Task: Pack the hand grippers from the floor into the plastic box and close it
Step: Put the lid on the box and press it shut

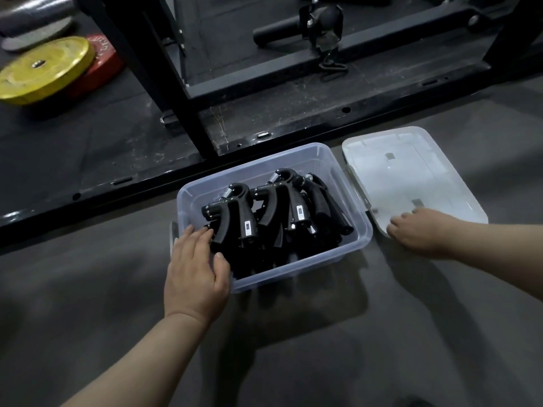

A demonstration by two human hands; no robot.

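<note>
A clear plastic box [305, 160] stands open on the grey floor, holding several black hand grippers [264, 215] piled side by side. My left hand [195, 271] rests on the box's near left corner, fingers spread and touching the leftmost gripper. The translucent white lid [411, 174] lies flat on the floor just right of the box. My right hand [420, 230] is on the lid's near edge, fingers curled over it; whether they grip the edge I cannot tell.
A black steel rack frame [264, 83] runs across the floor right behind the box. A yellow weight plate [44, 69] lies on a red one at the far left. Bare grey floor stretches in front of the box.
</note>
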